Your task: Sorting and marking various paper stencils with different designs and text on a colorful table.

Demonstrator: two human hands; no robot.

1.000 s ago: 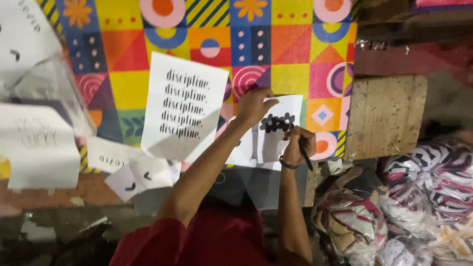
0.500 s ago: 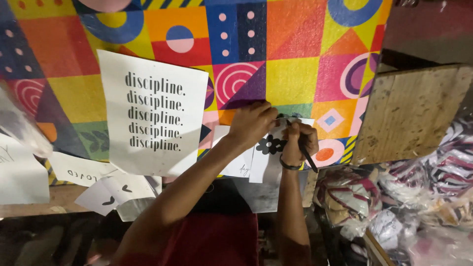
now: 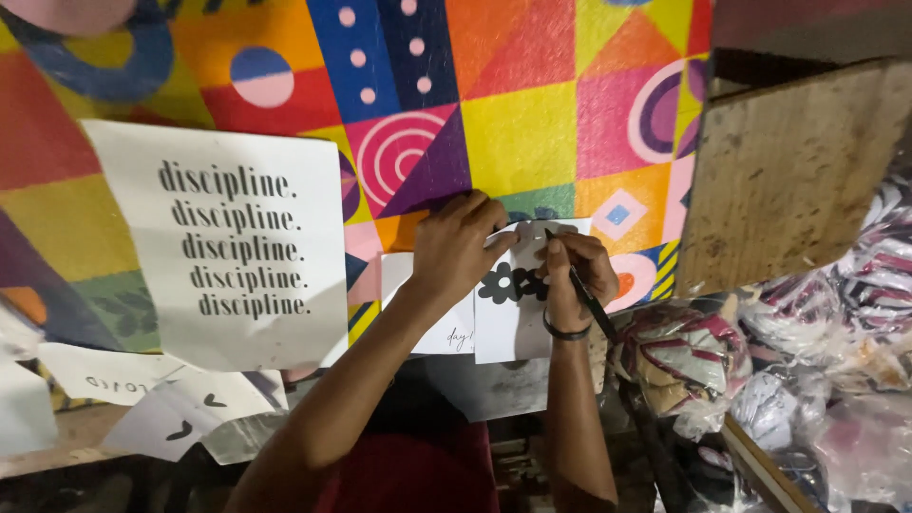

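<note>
My left hand (image 3: 458,245) presses flat on a white sheet (image 3: 508,323) printed with black flower shapes (image 3: 502,283). The sheet lies on a bright mat of coloured geometric patterns (image 3: 532,133). My right hand (image 3: 573,275) grips a thin dark pen-like tool (image 3: 581,285), with its tip at the sheet's upper edge just right of the left fingers. A dark band circles my right wrist. A second white slip (image 3: 427,328) with handwriting peeks out under my left forearm.
A large white sheet of repeated black print (image 3: 233,242) lies to the left, with more paper scraps (image 3: 161,404) below it. A wooden board (image 3: 793,171) stands at the right. Plastic-wrapped patterned fabric bundles (image 3: 693,356) are piled at the lower right.
The view has closed in on the hands. My left hand stays flat on the flower sheet, while the right hand has shifted slightly with the tool at the sheet's top edge.
</note>
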